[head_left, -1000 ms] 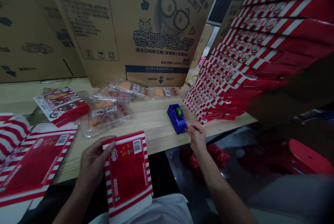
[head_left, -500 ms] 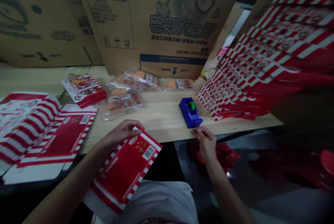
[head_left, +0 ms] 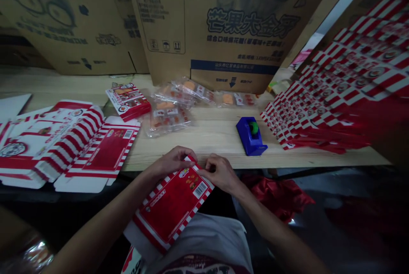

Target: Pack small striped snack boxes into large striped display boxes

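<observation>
"What's in front of you?"

"A flat, red cardboard box with white-striped edges (head_left: 174,206), tilted over my lap, just in front of the tabletop (head_left: 217,137). Its barcode faces up."

"And your hands?"

"My left hand (head_left: 174,161) is closed on the box's upper corner, thumb on the printed face. My right hand (head_left: 222,174) is at the same end, fingers curled in, thumb at the box's edge; I can't tell whether anything is pinched in it."

"What's nearest beyond them?"

"A blue plastic tape dispenser (head_left: 251,139) with a green roll core (head_left: 254,128), near the tabletop's front edge. Left of it lie clear plastic packs of orange and red sweets (head_left: 166,122), touching a small closed red-and-white carton (head_left: 129,99)."

"Further out?"

"On my left, a pile of striped, unfolded card blanks (head_left: 64,142). On my right, a tall, leaning stack of red-and-white boxes (head_left: 345,82). Behind the packs stands a big brown cardboard case (head_left: 223,52). Below the tabletop, right, there's a crumpled, shiny red bag (head_left: 281,197)."
</observation>
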Demonstrator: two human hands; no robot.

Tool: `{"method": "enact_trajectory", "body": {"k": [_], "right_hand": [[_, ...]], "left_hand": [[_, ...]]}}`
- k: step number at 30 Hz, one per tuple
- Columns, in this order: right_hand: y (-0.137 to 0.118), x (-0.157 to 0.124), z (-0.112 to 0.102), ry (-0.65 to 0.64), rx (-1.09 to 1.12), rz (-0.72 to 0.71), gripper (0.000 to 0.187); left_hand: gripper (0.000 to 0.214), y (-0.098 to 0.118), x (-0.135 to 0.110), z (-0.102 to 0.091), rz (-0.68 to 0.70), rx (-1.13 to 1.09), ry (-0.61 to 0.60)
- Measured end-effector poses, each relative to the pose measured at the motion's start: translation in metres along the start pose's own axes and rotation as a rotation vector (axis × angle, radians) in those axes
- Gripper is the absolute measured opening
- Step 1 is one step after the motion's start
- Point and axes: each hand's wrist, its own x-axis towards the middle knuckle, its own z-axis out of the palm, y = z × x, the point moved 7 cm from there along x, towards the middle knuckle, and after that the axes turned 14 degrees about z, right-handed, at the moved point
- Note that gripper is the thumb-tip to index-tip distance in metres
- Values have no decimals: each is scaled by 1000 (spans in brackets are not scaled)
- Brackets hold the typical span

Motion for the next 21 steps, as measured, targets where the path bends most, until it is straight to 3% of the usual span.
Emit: {"method": "enact_trajectory", "body": {"k": [3,7,9,11,13,17,19,21], "right_hand": [[12,1,7,-143,200,178,29],[13,-7,37,-606,709,379,45],[4,-14,52,-836,890,415,52],[-4,-14,57,-924,983,394,56],[-7,-3,51,-828,1033,349,53],[-16,20,34,-674,889,203,51],[-18,31,34,-649,709,151,48],[-17,47,35,-601,595,137,40]], "left_hand": [[27,10,-6,-1,52,37,-10],[26,26,-11,5,95,29,-69],[27,35,-14,8,114,35,-94],[26,42,-18,3,126,51,-63],[27,47,-27,-19,146,40,153],[38,37,-84,-81,223,-57,919],[40,26,-116,-93,189,40,1081],[43,23,-136,-94,127,366,1063]]}}
